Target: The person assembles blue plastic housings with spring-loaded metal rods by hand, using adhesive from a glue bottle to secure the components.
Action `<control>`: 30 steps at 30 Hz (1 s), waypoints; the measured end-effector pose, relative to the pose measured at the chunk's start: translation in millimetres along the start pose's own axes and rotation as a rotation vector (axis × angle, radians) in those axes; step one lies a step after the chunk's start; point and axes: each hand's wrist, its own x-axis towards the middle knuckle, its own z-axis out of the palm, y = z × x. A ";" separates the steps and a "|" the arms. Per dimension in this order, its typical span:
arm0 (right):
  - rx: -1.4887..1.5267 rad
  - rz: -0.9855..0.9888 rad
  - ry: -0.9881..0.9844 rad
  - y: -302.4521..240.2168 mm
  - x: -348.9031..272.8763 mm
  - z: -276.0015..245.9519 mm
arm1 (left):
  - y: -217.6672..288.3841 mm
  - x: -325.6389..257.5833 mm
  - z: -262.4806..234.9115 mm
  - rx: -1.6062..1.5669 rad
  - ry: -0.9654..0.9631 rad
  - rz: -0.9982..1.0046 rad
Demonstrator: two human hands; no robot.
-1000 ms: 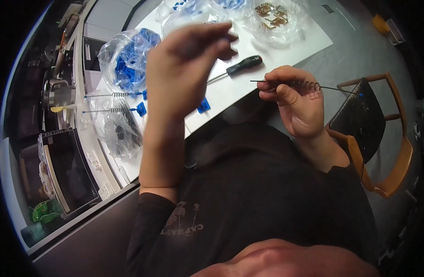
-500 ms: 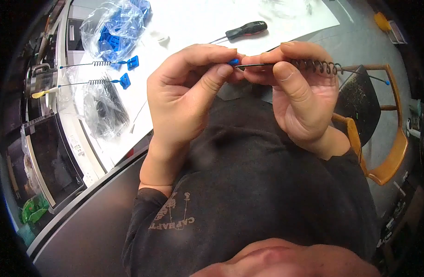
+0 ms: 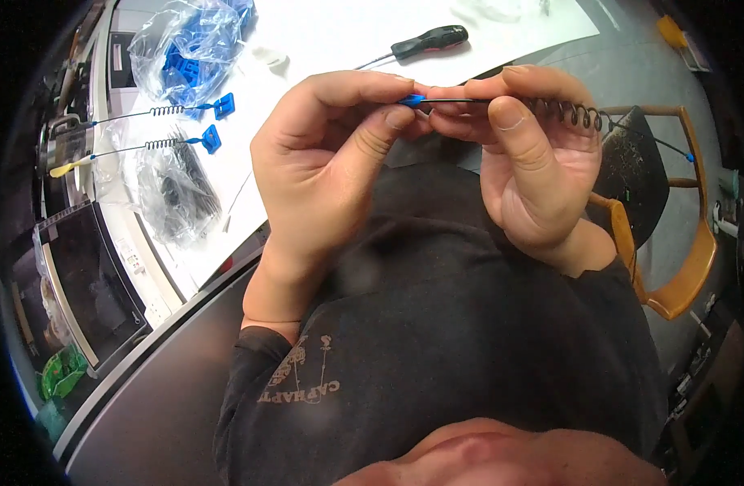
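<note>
My left hand [image 3: 311,166] pinches a small blue plastic piece [image 3: 412,100] between thumb and fingers; most of the piece is hidden. In my right hand [image 3: 542,166] is a black coiled wire [image 3: 581,117], gripped along its straight stretch between thumb and fingers. The wire's straight end meets the blue piece, in line with it; how deep it sits I cannot tell. Beyond the right hand the coil runs out into a straight length with a blue tip [image 3: 690,158]. Both hands are held close together over the near table edge.
On the white table [image 3: 331,36] lie a black-handled screwdriver [image 3: 431,42], a clear bag of blue parts [image 3: 195,65] and a bag of black wires [image 3: 177,190]. Two coiled wires with blue ends [image 3: 168,110] lie at the left. A wooden chair [image 3: 684,292] stands at the right.
The wire's end, earlier just below and apart from the blue piece, now lines up with it and touches it. Both hands have shifted only slightly.
</note>
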 end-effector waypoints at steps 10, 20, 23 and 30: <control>0.049 0.066 0.075 -5.5 -1.7 5.1 | 0.0 -0.1 1.3 0.019 0.011 0.007; -0.052 0.128 0.073 -3.9 -5.2 6.3 | -1.1 -3.3 3.4 0.061 0.060 0.053; -0.130 0.102 -0.021 4.3 -3.5 0.8 | -5.6 -2.1 -4.6 0.358 0.043 0.166; 0.217 0.315 0.026 13.3 -4.5 -1.5 | -18.5 -0.1 -0.3 0.426 0.095 0.289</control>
